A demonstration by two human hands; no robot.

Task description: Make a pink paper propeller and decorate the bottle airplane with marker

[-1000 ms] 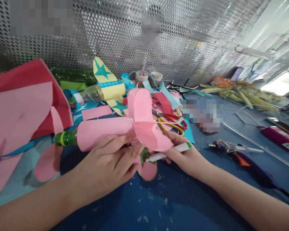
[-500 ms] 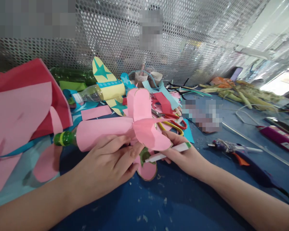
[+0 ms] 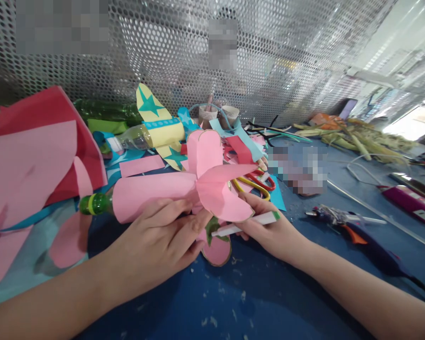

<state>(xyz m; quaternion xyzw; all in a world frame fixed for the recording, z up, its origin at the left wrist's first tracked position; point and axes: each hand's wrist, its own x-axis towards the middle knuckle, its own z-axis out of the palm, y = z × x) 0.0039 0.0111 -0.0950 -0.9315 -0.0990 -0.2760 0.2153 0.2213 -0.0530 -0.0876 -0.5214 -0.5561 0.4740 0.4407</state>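
A green bottle wrapped in pink paper point(image 3: 152, 191) lies sideways on the blue table point(image 3: 255, 297), its green cap point(image 3: 94, 204) at the left. Pink paper fins point(image 3: 216, 189) fan out from its right end. My left hand point(image 3: 156, 243) is closed round that end from below, fingers pressing a fin. My right hand point(image 3: 269, 226) grips a white marker with a green end point(image 3: 248, 224). Its tip rests on a green patch point(image 3: 212, 229) on the lowest fin.
Pink and red paper sheets point(image 3: 31, 160) pile up at the left. A bottle plane with yellow wings and teal stars point(image 3: 156, 130) lies behind. Red and yellow scissors point(image 3: 257, 182), a glue gun point(image 3: 361, 241), corn husks point(image 3: 354, 139) and a perforated metal wall point(image 3: 269, 56) surround them.
One pink fin on the right has lifted and spread a little. The marker tip has shifted slightly on the green patch. Both hands stay in place.
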